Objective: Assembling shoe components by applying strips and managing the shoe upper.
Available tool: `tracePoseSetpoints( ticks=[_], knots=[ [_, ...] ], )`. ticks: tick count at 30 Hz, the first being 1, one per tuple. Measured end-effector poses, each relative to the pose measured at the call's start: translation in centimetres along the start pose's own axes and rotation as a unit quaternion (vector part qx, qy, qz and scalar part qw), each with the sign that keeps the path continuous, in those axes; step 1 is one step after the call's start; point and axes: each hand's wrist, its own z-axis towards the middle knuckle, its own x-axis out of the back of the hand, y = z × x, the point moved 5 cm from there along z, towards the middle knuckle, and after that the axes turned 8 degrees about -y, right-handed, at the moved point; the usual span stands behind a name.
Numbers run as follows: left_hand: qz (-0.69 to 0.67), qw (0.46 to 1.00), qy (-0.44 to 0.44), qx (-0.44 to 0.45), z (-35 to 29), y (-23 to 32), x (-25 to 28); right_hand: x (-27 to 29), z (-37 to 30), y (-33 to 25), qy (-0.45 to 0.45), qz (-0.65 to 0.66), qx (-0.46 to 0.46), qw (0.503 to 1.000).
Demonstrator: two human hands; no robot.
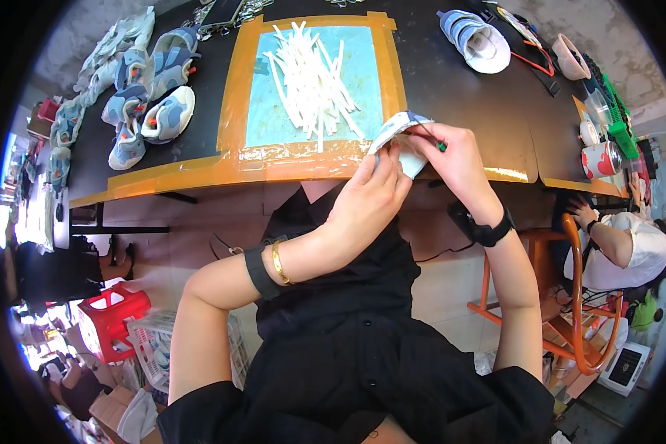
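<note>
Just past the table's front edge, both my hands work on a small white and blue shoe upper (394,127). My left hand (370,194) grips its lower side, fingers curled against the pale inside. Thumb and fingers of my right hand (457,152) pinch the edge at its right. A small green thing (442,146), too small to name, shows at my right fingers. Beyond my hands, a heap of white strips (314,81) lies on a light blue sheet (263,111) framed in brown tape.
Several blue and white children's shoes (169,115) stand at the table's left. Another shoe (477,41) sits at the far right, with a tin can (601,160) and green basket (623,129) beyond. A person (607,248) sits right, near an orange chair (576,296). A red stool (113,320) stands lower left.
</note>
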Motion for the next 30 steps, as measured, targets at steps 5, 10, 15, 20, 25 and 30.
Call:
tracePoseSetpoints(
  ticks=[5, 10, 15, 20, 25, 30],
  knots=[
    [-0.051, 0.999, -0.005, 0.014, -0.2, -0.8, -0.4, -1.6, -1.7, -0.6, 0.004, -0.017, 0.034, 0.999],
    [-0.353, 0.895, 0.272, 0.005, -2.0, -4.7, 2.4, -1.8, -2.5, -0.5, 0.012, -0.063, -0.043, 0.997],
    [-0.302, 0.932, 0.200, 0.015, -3.4, -3.7, 2.8, -1.7, -2.5, 0.4, 0.024, -0.001, -0.050, 0.998],
    [-0.285, 0.952, 0.108, 0.033, -1.2, -3.4, 1.1, -0.6, -4.8, -1.9, 0.133, 0.109, -0.032, 0.985],
    [-0.287, 0.948, 0.140, 0.023, -0.3, -4.1, 0.7, -0.4, -7.5, -1.4, 0.185, 0.108, -0.037, 0.976],
    [-0.650, 0.701, 0.162, 0.246, -2.8, -8.6, 2.3, -0.3, -8.4, -1.7, 0.255, 0.158, -0.060, 0.952]
  ],
)
